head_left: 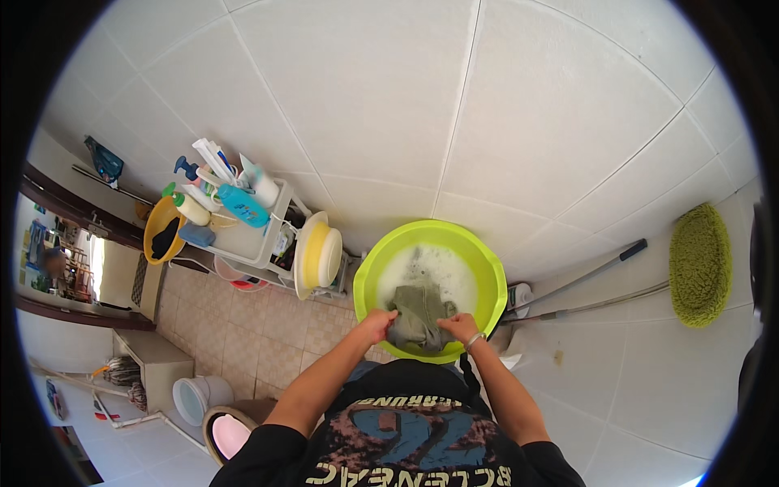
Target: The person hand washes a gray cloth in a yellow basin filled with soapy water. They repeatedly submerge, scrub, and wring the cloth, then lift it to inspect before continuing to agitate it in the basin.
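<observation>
A wet olive-green cloth garment (419, 315) is stretched between my hands over a lime-green basin (492, 280). White suds (430, 268) cover the water behind it, and the far part of the cloth dips into them. My left hand (378, 325) pinches the garment's left edge near the basin's rim. On the other side, my right hand (461, 326), with a bracelet at the wrist, grips the right edge with closed fingers. The exact kind of garment cannot be made out.
Left of the basin stands a white rack (243, 243) with bottles, beside yellow-and-white basins (318, 253). A white bucket (203, 396) is at lower left. Mop poles (584, 304) and a green mop head (700, 265) lean at the right wall.
</observation>
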Motion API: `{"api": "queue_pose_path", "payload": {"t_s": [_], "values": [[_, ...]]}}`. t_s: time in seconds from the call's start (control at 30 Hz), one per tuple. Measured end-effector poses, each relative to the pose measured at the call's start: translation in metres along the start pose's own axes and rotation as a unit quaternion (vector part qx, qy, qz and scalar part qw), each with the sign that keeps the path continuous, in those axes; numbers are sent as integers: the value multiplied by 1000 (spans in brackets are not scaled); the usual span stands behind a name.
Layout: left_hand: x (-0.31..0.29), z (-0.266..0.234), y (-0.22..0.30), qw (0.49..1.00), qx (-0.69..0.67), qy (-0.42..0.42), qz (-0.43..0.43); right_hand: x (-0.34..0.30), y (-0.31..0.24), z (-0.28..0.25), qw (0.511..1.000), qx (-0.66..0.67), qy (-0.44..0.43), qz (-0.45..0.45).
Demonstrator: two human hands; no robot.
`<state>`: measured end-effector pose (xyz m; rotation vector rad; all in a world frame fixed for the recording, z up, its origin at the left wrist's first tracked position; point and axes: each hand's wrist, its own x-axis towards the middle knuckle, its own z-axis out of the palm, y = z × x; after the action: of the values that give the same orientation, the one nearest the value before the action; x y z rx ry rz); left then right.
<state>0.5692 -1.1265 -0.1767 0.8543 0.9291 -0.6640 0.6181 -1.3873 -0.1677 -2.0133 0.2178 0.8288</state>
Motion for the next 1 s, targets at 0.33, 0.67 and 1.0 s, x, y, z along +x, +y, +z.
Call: {"api": "queue_pose_path", "payload": {"t_s": [0.33, 0.67, 1.0], "values": [[-7, 6, -6, 997, -18, -72, 21, 8, -1, 25, 955, -282, -72, -60], [-3, -5, -6, 978, 17, -205, 40, -18, -24, 23, 854, -487, 16, -182], [-32, 17, 10, 969, -16, -243, 46, -23, -38, 8, 902, -378, 140, -153]]}}
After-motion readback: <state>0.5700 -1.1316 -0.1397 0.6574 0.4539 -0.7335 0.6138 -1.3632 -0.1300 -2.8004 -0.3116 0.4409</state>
